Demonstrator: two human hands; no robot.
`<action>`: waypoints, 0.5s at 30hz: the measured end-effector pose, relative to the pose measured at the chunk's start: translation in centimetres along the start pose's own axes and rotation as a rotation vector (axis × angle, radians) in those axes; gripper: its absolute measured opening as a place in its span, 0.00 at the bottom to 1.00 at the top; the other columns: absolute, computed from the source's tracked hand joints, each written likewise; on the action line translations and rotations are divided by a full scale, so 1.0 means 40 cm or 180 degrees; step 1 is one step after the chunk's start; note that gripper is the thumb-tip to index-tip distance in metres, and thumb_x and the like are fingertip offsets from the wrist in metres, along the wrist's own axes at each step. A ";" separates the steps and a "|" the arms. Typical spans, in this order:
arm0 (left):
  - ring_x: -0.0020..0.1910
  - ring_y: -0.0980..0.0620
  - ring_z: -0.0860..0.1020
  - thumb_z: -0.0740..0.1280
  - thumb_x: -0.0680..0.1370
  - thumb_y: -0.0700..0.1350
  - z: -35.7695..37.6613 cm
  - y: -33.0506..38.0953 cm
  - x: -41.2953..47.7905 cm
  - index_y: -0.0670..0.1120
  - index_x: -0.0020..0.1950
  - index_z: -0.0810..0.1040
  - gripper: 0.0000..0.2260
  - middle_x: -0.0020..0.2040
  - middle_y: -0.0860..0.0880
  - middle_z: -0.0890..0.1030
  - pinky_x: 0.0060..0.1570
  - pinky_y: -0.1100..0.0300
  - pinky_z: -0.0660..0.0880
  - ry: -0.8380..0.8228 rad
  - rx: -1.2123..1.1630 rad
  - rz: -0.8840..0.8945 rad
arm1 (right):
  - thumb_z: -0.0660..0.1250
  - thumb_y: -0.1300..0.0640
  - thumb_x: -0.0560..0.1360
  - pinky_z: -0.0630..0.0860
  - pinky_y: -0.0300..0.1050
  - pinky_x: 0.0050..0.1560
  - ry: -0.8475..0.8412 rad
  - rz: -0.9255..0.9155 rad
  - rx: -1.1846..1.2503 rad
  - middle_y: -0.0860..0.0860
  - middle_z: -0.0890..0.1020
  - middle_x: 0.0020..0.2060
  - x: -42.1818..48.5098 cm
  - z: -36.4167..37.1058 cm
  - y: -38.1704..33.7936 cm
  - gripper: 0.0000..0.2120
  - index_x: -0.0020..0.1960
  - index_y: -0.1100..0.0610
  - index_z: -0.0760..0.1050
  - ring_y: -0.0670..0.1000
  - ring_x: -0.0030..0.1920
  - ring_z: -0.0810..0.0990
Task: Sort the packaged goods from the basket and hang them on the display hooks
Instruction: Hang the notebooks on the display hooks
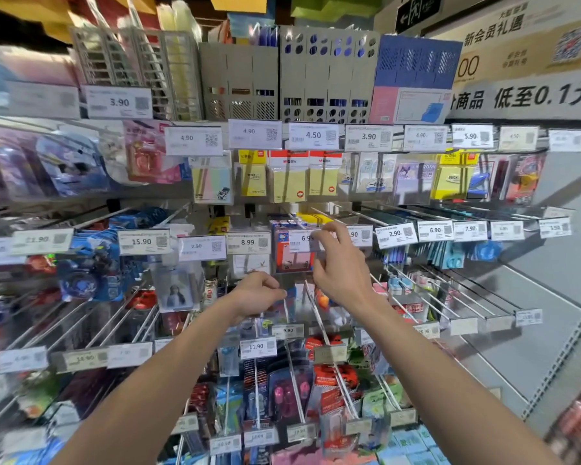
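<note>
A pink and blue packaged notepad (pixel 291 260) hangs on a display hook (pixel 296 218) in the middle row, behind the 6.99 price tag (pixel 301 241). My right hand (pixel 341 266) is raised at the pack's right side. Its spread fingers touch the right edge of the tag and its thumb is by the pack's lower right corner. My left hand (pixel 259 292) sits just below the pack with its fingers curled. Thumb and forefinger pinch together at what looks like the pack's clear lower edge. The basket is out of view.
Rows of long metal hooks with price tags stick out towards me: sticky notes (pixel 287 181) above, correction tapes and erasers (pixel 287 394) below. Grey file holders (pixel 239 82) stand on the top shelf. Bare hooks (pixel 450 297) and a grey back panel lie to the right.
</note>
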State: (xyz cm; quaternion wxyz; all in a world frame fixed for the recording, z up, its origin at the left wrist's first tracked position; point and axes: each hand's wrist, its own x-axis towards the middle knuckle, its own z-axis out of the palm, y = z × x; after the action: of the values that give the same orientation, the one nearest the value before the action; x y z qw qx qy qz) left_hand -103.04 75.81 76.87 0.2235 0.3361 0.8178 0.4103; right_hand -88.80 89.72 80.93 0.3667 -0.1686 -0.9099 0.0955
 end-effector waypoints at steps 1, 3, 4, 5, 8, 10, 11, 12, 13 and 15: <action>0.46 0.50 0.81 0.69 0.82 0.46 -0.002 -0.005 -0.006 0.41 0.59 0.76 0.10 0.52 0.45 0.80 0.44 0.58 0.77 0.0035 -0.0014 0.0002 | 0.65 0.60 0.75 0.78 0.53 0.38 0.0007 0.0052 -0.0021 0.49 0.65 0.69 -0.014 0.005 -0.001 0.17 0.64 0.52 0.74 0.58 0.38 0.79; 0.42 0.53 0.80 0.69 0.82 0.47 -0.010 -0.022 -0.012 0.40 0.64 0.74 0.15 0.48 0.47 0.80 0.46 0.53 0.77 0.0065 -0.0005 -0.0004 | 0.66 0.58 0.76 0.79 0.53 0.36 0.0010 0.0172 -0.0071 0.51 0.67 0.67 -0.043 0.014 -0.007 0.14 0.62 0.53 0.75 0.58 0.38 0.78; 0.38 0.55 0.79 0.69 0.82 0.46 -0.013 -0.031 -0.014 0.36 0.64 0.73 0.17 0.43 0.48 0.78 0.44 0.52 0.78 0.0064 0.0011 0.0000 | 0.65 0.57 0.76 0.79 0.54 0.37 -0.0026 0.0221 -0.0056 0.51 0.69 0.63 -0.057 0.019 -0.008 0.12 0.60 0.53 0.76 0.57 0.38 0.78; 0.34 0.56 0.76 0.69 0.82 0.46 -0.015 -0.039 -0.017 0.34 0.65 0.73 0.19 0.40 0.50 0.76 0.41 0.53 0.77 0.0071 0.0040 0.0028 | 0.64 0.55 0.76 0.80 0.54 0.39 -0.0115 0.0249 -0.0029 0.50 0.71 0.58 -0.069 0.024 -0.011 0.10 0.57 0.53 0.77 0.57 0.39 0.79; 0.40 0.53 0.77 0.69 0.82 0.48 -0.017 -0.053 -0.056 0.42 0.65 0.74 0.15 0.47 0.49 0.79 0.39 0.60 0.73 0.0049 0.0143 0.0075 | 0.63 0.55 0.76 0.80 0.52 0.51 -0.0649 0.0274 0.0008 0.48 0.80 0.51 -0.102 0.036 -0.019 0.10 0.54 0.52 0.80 0.54 0.50 0.81; 0.46 0.53 0.78 0.69 0.82 0.48 -0.018 -0.071 -0.084 0.46 0.64 0.73 0.13 0.52 0.49 0.80 0.41 0.61 0.73 0.0008 0.0220 0.0097 | 0.64 0.58 0.77 0.79 0.48 0.54 -0.1022 0.0333 0.0115 0.49 0.84 0.52 -0.119 0.036 -0.028 0.10 0.54 0.53 0.82 0.52 0.53 0.82; 0.48 0.53 0.79 0.68 0.82 0.47 -0.018 -0.086 -0.096 0.46 0.63 0.74 0.11 0.52 0.49 0.80 0.42 0.60 0.75 -0.0024 0.0283 0.0111 | 0.65 0.59 0.77 0.79 0.48 0.55 -0.1182 0.0365 0.0172 0.50 0.85 0.52 -0.129 0.040 -0.034 0.10 0.55 0.54 0.82 0.52 0.53 0.82; 0.48 0.52 0.79 0.68 0.82 0.46 -0.019 -0.102 -0.108 0.46 0.62 0.74 0.11 0.52 0.48 0.80 0.43 0.59 0.77 -0.0039 0.0325 0.0123 | 0.65 0.60 0.77 0.79 0.49 0.56 -0.1329 0.0386 0.0224 0.51 0.84 0.52 -0.139 0.043 -0.043 0.10 0.56 0.54 0.81 0.53 0.53 0.82; 0.49 0.51 0.79 0.68 0.82 0.46 -0.021 -0.119 -0.119 0.45 0.62 0.74 0.10 0.53 0.47 0.79 0.42 0.60 0.77 -0.0040 0.0379 0.0126 | 0.66 0.59 0.78 0.79 0.50 0.56 -0.1459 0.0401 0.0262 0.52 0.84 0.52 -0.148 0.050 -0.050 0.09 0.57 0.55 0.80 0.54 0.54 0.81; 0.52 0.50 0.79 0.69 0.82 0.46 -0.031 -0.151 -0.144 0.44 0.61 0.76 0.10 0.53 0.48 0.79 0.44 0.61 0.77 0.0023 0.0468 0.0204 | 0.67 0.56 0.79 0.78 0.51 0.59 -0.1671 0.0426 0.0305 0.53 0.83 0.55 -0.171 0.065 -0.063 0.10 0.59 0.56 0.79 0.56 0.56 0.80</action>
State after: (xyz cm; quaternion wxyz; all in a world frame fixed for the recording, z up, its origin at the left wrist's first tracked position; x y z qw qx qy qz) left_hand -102.15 68.30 73.13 0.1820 0.3762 0.8353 0.3572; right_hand -86.60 84.67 75.51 0.1187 -0.1802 -0.9551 0.2029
